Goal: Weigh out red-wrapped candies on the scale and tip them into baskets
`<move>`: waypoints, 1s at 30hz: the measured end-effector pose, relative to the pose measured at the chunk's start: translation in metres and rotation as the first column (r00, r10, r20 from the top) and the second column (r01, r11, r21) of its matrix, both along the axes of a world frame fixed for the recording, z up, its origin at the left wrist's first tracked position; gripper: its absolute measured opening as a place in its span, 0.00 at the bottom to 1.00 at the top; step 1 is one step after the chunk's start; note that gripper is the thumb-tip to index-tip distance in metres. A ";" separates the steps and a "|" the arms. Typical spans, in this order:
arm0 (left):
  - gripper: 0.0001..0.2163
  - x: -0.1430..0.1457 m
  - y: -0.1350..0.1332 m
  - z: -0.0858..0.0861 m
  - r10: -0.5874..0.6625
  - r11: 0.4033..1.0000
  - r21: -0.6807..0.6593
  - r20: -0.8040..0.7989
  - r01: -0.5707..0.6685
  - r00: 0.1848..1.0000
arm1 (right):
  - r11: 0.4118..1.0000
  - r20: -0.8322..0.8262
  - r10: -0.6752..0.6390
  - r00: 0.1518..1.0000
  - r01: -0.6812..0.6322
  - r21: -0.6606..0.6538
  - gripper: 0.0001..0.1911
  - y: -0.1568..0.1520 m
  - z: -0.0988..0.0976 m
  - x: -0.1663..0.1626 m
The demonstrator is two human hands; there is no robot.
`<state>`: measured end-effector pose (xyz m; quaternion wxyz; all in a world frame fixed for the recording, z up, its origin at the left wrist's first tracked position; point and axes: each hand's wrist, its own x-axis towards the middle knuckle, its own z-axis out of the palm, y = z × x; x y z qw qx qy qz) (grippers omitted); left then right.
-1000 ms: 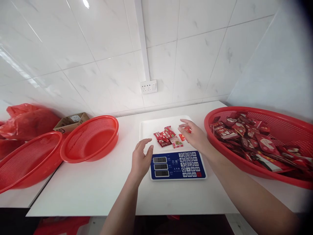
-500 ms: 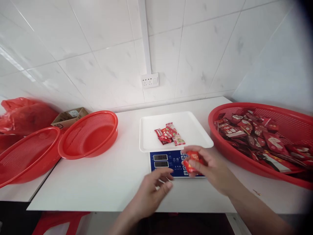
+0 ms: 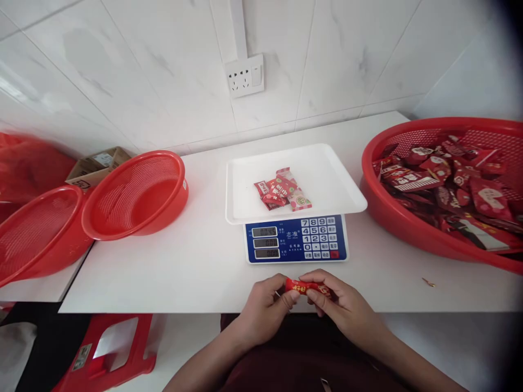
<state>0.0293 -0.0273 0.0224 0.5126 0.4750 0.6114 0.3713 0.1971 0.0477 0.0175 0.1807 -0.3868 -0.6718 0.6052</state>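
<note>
Between my two hands is a small red wrapped snack packet point(image 3: 304, 286) with yellow lettering, close to the table's front edge. My left hand point(image 3: 267, 305) pinches its left end. My right hand point(image 3: 339, 298) grips the other end, thumb on the near face. Just beyond them stands a blue digital scale point(image 3: 294, 257) with a keypad, its top display reading about 0.045. On the scale's white tray point(image 3: 330, 185) lie several small red and pink snack packets point(image 3: 281, 188) in a loose pile.
At the right, a large red basket point(image 3: 379, 218) holds many red snack packets. Two red plastic baskets point(image 3: 134, 228) stand at the left, near a cardboard box point(image 3: 98, 166) and a red plastic bag point(image 3: 32, 169). A small scrap point(image 3: 428, 282) lies at the right. Below is a red stool point(image 3: 141, 348).
My right hand has brought the red packet down from over the scale's keypad toward the table edge. My left hand has closed on its other end. The view has tilted downward.
</note>
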 end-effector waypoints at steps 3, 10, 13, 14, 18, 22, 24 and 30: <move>0.14 -0.004 0.005 0.008 0.005 0.993 0.117 -0.104 0.007 0.995 | 0.994 -0.014 -0.021 1.000 0.020 -0.111 0.15 0.006 0.008 -0.001; 0.12 -0.027 0.031 0.037 0.289 0.842 0.533 -0.318 -0.082 0.903 | 0.976 -0.110 -0.126 0.986 0.104 -0.191 0.18 0.017 0.018 -0.007; 0.11 -0.031 0.044 0.051 0.284 0.842 0.537 -0.355 -0.055 0.891 | 0.971 -0.168 -0.154 0.974 0.118 -0.209 0.20 0.022 0.021 -0.013; 0.10 -0.029 0.047 0.054 0.241 0.855 0.519 -0.360 -0.022 0.901 | 0.973 -0.194 -0.162 0.967 0.123 -0.197 0.20 0.023 0.022 -0.015; 0.09 -0.017 0.051 0.053 0.140 0.877 0.478 -0.342 0.044 0.929 | 0.982 -0.229 -0.177 0.957 0.156 -0.107 0.18 0.028 0.026 -0.019; 0.08 -0.016 0.048 0.045 0.166 0.885 0.466 -0.317 0.001 0.934 | 0.982 -0.138 -0.167 0.976 0.177 0.064 0.16 0.036 0.027 -0.017; 0.08 -0.020 0.046 0.043 0.242 0.857 0.513 -0.314 -0.050 0.918 | 0.951 -0.096 -0.196 0.976 0.213 0.226 0.13 0.045 0.029 -0.018; 0.06 -0.037 0.031 0.039 0.471 0.777 0.581 -0.283 -0.242 0.835 | 0.784 -0.076 -0.182 0.980 0.192 0.590 0.10 0.089 0.043 -0.037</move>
